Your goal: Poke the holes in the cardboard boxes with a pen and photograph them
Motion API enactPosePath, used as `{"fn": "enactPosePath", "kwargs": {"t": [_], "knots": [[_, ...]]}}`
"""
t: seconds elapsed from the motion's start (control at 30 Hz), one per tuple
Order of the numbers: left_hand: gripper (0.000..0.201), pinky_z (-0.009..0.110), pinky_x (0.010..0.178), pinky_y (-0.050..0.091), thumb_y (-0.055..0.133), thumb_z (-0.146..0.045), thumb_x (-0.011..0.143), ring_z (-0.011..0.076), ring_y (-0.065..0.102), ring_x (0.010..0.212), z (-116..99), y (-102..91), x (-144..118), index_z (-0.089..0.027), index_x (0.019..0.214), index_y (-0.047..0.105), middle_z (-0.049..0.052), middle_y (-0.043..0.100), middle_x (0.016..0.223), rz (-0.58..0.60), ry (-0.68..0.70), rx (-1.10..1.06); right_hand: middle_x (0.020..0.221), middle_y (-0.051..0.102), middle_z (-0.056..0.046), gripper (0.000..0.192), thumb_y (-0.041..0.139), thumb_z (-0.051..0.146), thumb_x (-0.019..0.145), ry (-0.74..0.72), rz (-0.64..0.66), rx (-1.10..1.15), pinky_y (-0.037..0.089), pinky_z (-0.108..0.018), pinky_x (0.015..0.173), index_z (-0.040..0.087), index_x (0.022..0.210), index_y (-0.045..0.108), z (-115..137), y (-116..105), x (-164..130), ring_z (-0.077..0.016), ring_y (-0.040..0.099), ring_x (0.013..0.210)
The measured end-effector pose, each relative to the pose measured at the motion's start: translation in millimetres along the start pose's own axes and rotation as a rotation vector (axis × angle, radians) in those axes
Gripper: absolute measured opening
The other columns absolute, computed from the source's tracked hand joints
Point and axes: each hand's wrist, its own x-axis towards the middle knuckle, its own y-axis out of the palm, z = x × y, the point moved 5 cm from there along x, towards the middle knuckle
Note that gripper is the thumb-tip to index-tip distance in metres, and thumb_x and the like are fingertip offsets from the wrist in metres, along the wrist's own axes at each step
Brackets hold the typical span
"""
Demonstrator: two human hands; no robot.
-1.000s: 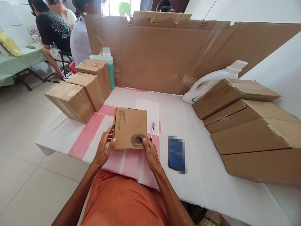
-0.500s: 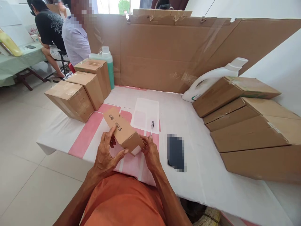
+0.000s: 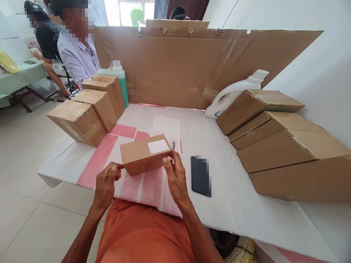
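A small brown cardboard box (image 3: 142,159) with a white label on its top face is held just above the near edge of the table (image 3: 219,204). My left hand (image 3: 105,182) pinches its lower left corner. My right hand (image 3: 174,175) grips its right end with thumb and fingers. A pen (image 3: 172,146) lies just behind the box, on a white sheet of paper (image 3: 167,126). A dark phone (image 3: 200,176) lies flat to the right of my right hand.
Three taped boxes (image 3: 87,109) stand at the table's left with a green bottle (image 3: 120,80) behind. Large flat cartons (image 3: 279,146) are stacked at the right beside a white jug (image 3: 233,93). A cardboard screen (image 3: 192,65) closes the back. Two people (image 3: 74,51) sit beyond, at the left.
The box has been turned in my hands from a tilted end-on pose to lying level with its white label facing up. My left hand has shifted to its left corner.
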Motion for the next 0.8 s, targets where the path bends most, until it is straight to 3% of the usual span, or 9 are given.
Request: {"fn": "enactPosePath", "kwargs": {"t": [0.13,0.2,0.27,0.37,0.47,0.53,0.6,0.67,0.8], "knots": [[0.063,0.037,0.097,0.052,0.058,-0.073,0.101,0.0252,0.065,0.115,-4,-14.3,28,-0.019,0.131,0.067,0.012,0.070,0.128,-0.160,0.079,-0.002,0.143,0.072,-0.013,0.053,0.059,0.067,0.103,0.026,-0.035,0.005,0.056,-0.051,0.108,0.026,0.135,0.070,-6,4,-1,-0.0321,0.065,0.132],[0.070,0.041,0.106,0.052,0.058,-0.073,0.101,0.0297,0.063,0.131,-10,-2.4,39,-0.018,0.144,0.062,0.016,0.065,0.146,-0.045,0.087,-0.031,0.147,0.071,-0.013,0.054,0.061,0.067,0.103,0.055,-0.033,0.059,0.054,-0.051,0.112,0.026,0.138,0.069,-8,5,-1,-0.0321,0.064,0.136],[0.066,0.041,0.103,0.055,0.053,-0.069,0.105,0.0306,0.067,0.128,-18,18.5,35,-0.019,0.147,0.061,0.016,0.069,0.142,0.111,0.112,-0.056,0.154,0.067,-0.011,0.056,0.063,0.067,0.103,0.068,-0.029,0.156,0.050,-0.051,0.120,0.027,0.143,0.066,-8,5,-2,-0.0314,0.058,0.145],[0.059,0.041,0.105,0.057,0.062,-0.058,0.106,0.0303,0.067,0.131,-37,48.7,0,-0.024,0.154,0.056,0.014,0.068,0.143,0.191,0.353,0.004,0.161,0.062,-0.008,0.064,0.059,0.076,0.101,0.096,-0.031,0.379,0.046,-0.049,0.125,0.031,0.146,0.062,-7,3,-3,-0.0310,0.051,0.156],[0.071,0.045,0.122,0.049,0.067,-0.049,0.105,0.0320,0.055,0.148,-53,74.6,-49,-0.026,0.167,0.043,0.018,0.055,0.158,0.261,0.657,0.143,0.150,0.071,-0.009,0.072,0.054,0.084,0.098,0.262,-0.003,0.527,0.056,-0.050,0.115,0.032,0.147,0.061,-11,-4,-7,-0.0344,0.061,0.146],[0.074,0.047,0.127,0.044,0.063,-0.049,0.107,0.0327,0.049,0.154,-54,83.3,-68,-0.023,0.171,0.038,0.020,0.050,0.163,0.322,0.743,0.194,0.139,0.077,-0.011,0.075,0.069,0.080,0.091,0.367,0.100,0.521,0.061,-0.050,0.106,0.030,0.147,0.062,-15,-12,-10,-0.0371,0.070,0.134],[0.074,0.046,0.126,0.046,0.063,-0.049,0.108,0.0313,0.053,0.151,-50,83.0,-71,-0.023,0.172,0.036,0.019,0.055,0.159,0.383,0.760,0.179,0.134,0.079,-0.013,0.079,0.088,0.069,0.078,0.428,0.248,0.487,0.063,-0.049,0.101,0.027,0.142,0.066,-19,-20,-11,-0.0383,0.074,0.124],[0.069,0.043,0.121,0.052,0.063,-0.048,0.108,0.0288,0.060,0.144,-45,75.9,-60,-0.027,0.170,0.039,0.016,0.062,0.152,0.408,0.731,0.143,0.134,0.079,-0.013,0.079,0.096,0.060,0.072,0.449,0.300,0.452,0.062,-0.047,0.099,0.026,0.138,0.068,-26,-31,-8,-0.0369,0.076,0.119],[0.061,0.048,0.119,0.052,0.065,-0.050,0.106,0.0306,0.060,0.143,-33,57.2,-12,-0.028,0.161,0.051,0.014,0.062,0.153,0.211,0.526,0.186,0.135,0.078,-0.013,0.070,0.094,0.055,0.073,0.387,0.207,0.367,0.060,-0.043,0.097,0.026,0.132,0.068,-36,-52,6,-0.0326,0.077,0.115]]}}
